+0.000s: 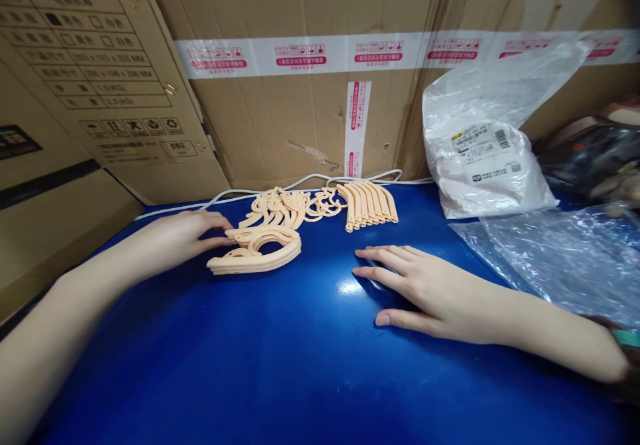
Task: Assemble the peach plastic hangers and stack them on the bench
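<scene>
- Cardboard boxes [300, 118] wall the back of the blue bench [280, 365]; a labelled plastic bag [480, 158] leans on them at right.
- Right hand [430, 291] lies flat, palm down, fingers loosely spread, holding nothing (probably just bracing).
- Left hand [175, 238] has its fingers together, tips touching the stack of peach plastic hook pieces [260, 253], seemingly squaring it.
- Behind the stack are loose pieces [285, 208] and a fanned row [370, 205].

Packing or assembly workstation, warehouse type. Evidence: taped shipping cartons [310, 98] stacked across upper frame; blue worktop [280, 365]; identical peach plastic parts [367, 206] in batches, centre; labelled polybag [483, 165], upper right.
</scene>
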Motion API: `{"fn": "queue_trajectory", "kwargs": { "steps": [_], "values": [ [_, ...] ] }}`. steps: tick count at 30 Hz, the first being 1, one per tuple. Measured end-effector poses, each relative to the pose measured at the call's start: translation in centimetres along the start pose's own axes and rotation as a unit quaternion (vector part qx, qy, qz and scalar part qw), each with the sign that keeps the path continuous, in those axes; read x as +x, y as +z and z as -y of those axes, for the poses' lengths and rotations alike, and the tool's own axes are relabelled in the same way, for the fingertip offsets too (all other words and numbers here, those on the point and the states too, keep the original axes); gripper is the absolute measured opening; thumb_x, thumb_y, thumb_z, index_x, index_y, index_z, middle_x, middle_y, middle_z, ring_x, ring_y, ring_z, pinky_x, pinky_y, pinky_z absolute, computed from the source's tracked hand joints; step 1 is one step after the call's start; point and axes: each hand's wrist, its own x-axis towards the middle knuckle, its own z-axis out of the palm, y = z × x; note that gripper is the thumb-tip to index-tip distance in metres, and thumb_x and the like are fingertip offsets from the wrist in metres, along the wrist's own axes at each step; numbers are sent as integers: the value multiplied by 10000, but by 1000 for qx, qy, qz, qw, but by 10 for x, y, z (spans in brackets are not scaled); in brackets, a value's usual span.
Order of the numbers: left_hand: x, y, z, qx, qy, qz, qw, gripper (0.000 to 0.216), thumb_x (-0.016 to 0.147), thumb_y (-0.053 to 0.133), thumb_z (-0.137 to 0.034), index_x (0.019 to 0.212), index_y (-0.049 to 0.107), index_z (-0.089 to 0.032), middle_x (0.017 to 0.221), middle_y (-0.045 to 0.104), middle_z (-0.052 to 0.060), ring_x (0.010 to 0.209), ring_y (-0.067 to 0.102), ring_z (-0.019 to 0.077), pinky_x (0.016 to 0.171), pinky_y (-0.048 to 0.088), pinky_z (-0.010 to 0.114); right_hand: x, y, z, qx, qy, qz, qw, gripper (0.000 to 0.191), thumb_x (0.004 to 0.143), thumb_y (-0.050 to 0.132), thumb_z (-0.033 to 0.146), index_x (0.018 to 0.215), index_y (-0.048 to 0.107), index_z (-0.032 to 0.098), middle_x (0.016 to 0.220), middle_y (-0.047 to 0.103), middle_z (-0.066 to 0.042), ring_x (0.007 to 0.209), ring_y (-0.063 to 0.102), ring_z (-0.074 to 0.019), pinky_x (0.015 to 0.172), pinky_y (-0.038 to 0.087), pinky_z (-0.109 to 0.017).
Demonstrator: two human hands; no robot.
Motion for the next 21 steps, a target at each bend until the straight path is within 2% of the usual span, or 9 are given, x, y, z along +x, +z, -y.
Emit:
{"fn": "queue_trajectory", "kwargs": {
  "steps": [7,13,21],
  "values": [
    [0,0,2,3,1,4,1000,413,865,437,-578,1039,657,-275,1111,681,1,983,613,231,813,427,284,2,-1,0,-13,4,25,1000,597,942,402,557,1386,472,165,1457,417,-164,1290,444,-306,1044,390,-497],
    [1,1,3,4,8,5,1000,403,862,437,-540,1048,660,-261,1120,683,19,983,615,237,814,431,299,0,0,0,-13,1,11,1000,583,937,425,548,1380,479,172,1445,432,-163,1280,455,-303,1036,397,-497],
    [-1,0,15,12,5,-23,1000,391,829,449,-495,1068,655,-264,1128,689,22,995,621,241,865,427,317,1,0,0,-4,2,7,1000,578,931,444,541,1377,484,174,1443,437,-166,1278,459,-309,1031,401,-505]
  ]
}}
